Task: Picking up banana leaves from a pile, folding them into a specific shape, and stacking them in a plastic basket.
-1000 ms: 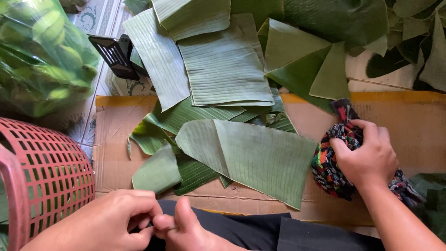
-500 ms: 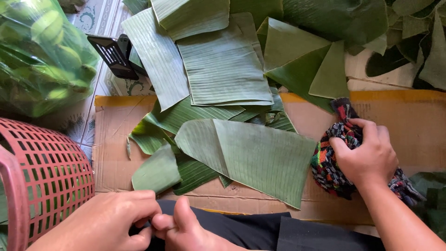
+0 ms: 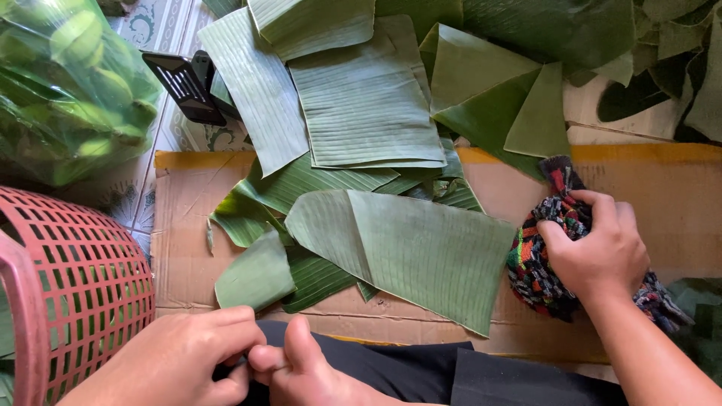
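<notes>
Flattened cardboard [image 3: 192, 225] on a tiled floor serves as the work surface. A large banana leaf piece [image 3: 410, 248] lies flat at its centre, pale side up. Right hand [image 3: 598, 252] is clenched around a bunched multicoloured cloth [image 3: 530, 263] at the leaf's right edge; looks like the wiping step, next a stroke across the leaf. Left hand [image 3: 180, 361] curls against a foot [image 3: 301, 368], gripping nothing visible. Red basket [image 3: 68, 286] on the left.

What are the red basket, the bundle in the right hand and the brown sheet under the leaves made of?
The red basket looks like moulded plastic: an even lattice of holes and a slight sheen. The bundle gripped by the right hand seems to be woven or knitted cloth, many-coloured, soft and crumpled. The brown sheet looks like matte cardboard, creased, with a yellow strip along its far edge.
</notes>
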